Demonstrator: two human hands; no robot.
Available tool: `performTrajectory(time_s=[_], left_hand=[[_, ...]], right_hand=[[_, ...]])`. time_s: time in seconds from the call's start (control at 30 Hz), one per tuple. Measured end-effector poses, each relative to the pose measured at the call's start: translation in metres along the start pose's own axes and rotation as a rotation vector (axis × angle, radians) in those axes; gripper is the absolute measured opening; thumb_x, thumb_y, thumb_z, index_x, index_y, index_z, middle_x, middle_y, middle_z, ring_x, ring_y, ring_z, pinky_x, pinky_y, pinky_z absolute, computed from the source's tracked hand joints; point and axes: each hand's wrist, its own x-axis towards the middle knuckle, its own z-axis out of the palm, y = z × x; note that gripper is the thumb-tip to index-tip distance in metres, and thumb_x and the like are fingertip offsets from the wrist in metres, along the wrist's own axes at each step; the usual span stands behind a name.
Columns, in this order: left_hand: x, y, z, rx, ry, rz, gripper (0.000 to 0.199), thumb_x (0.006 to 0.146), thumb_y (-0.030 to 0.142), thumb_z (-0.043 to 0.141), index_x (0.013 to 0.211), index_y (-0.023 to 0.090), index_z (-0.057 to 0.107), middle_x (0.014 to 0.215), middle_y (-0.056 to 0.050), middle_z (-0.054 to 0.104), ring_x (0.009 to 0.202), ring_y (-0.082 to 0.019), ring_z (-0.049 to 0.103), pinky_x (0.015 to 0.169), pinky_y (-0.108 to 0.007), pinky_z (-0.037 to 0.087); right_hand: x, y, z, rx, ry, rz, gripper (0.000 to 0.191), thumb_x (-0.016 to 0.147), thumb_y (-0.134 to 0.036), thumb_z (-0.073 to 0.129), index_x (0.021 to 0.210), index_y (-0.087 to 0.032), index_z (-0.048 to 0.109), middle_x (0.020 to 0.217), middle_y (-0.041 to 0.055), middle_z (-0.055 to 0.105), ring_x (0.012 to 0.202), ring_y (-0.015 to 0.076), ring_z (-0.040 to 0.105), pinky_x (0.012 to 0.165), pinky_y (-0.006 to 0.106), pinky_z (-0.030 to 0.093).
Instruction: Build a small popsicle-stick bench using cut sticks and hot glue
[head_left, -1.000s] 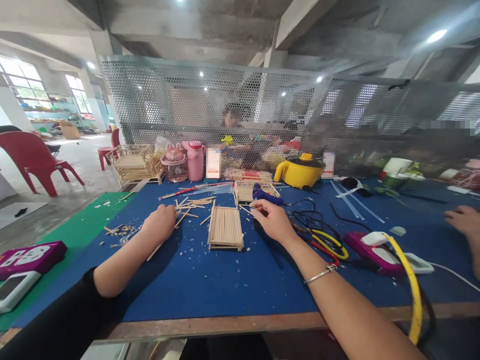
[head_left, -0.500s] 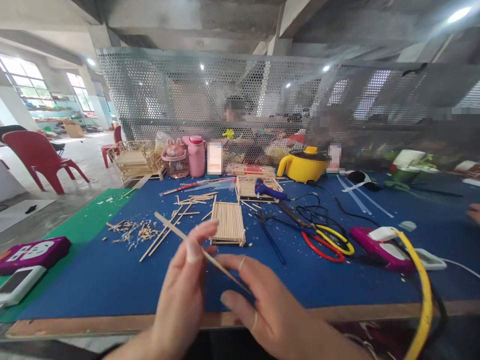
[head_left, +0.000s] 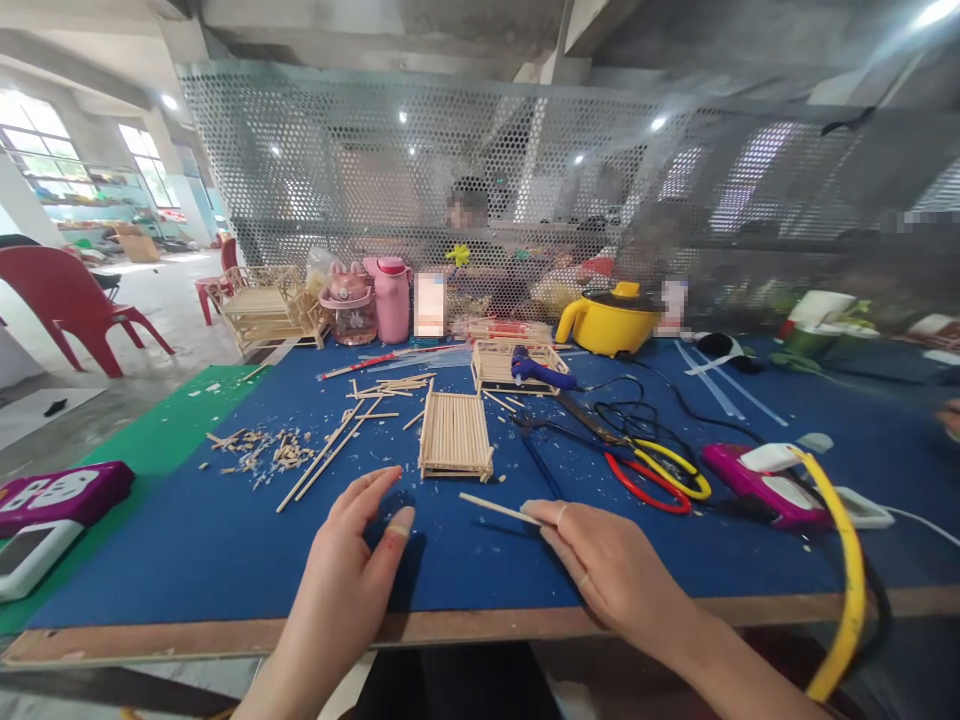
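My right hand [head_left: 600, 550] pinches the end of a thin wooden stick [head_left: 496, 508], which points left over the blue mat. Empty and with its fingers apart, my left hand [head_left: 360, 550] hovers to the left of the stick's free end. Just beyond both hands lies a small panel frame made of wooden sticks [head_left: 455, 432], with short posts at its corners. Behind it is a second stick frame [head_left: 491, 368], partly covered by a blue glue gun [head_left: 541, 372]. Long loose sticks [head_left: 330, 455] lie to the left, near a heap of short cut pieces [head_left: 281, 450].
Right of the frames lie pliers [head_left: 536, 445] and scissors with red and yellow handles [head_left: 652, 480]. A purple power strip [head_left: 765, 485] with a yellow cable sits farther right. A yellow pot [head_left: 611, 325], a pink flask [head_left: 391, 300] and a perforated screen [head_left: 337, 180] stand behind.
My hands have moved apart. The left has let go of the stick, and the right has carried it rightward, now holding it by one end.
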Motion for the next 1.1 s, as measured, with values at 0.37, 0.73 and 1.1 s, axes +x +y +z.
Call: performTrajectory(time_s=[0.37,0.73,1.1], left_hand=[[0.034,0.014,0.003,0.364,-0.097,0.037,0.039,0.083,0.026,0.049,0.117,0.01,0.059,0.113,-0.014,0.065,0.094,-0.025,0.064,0.087,-0.04,0.049],[0.068,0.016,-0.013,0.309,-0.214,0.129,0.029,0.076,0.035,0.058,0.098,0.018,0.068,0.086,-0.006,0.073,0.077,-0.022,0.067,0.072,-0.034,0.05],[0.067,0.015,-0.009,0.21,-0.125,0.06,0.031,0.075,0.034,0.059,0.098,0.018,0.07,0.088,-0.007,0.073,0.078,-0.022,0.067,0.074,-0.033,0.05]], right_hand=[[0.039,0.014,0.007,0.035,0.208,-0.15,0.015,0.085,-0.013,0.055,0.099,-0.019,0.059,0.086,0.0052,0.067,0.079,0.0161,0.061,0.073,0.033,0.052],[0.046,0.013,0.006,-0.035,0.262,-0.143,0.009,0.083,-0.012,0.058,0.091,-0.016,0.061,0.081,0.0054,0.068,0.075,0.0162,0.061,0.068,0.032,0.051],[0.057,0.011,0.004,-0.065,0.282,-0.14,0.008,0.083,-0.013,0.057,0.088,-0.018,0.061,0.081,0.0042,0.069,0.074,0.0155,0.061,0.068,0.031,0.05]])
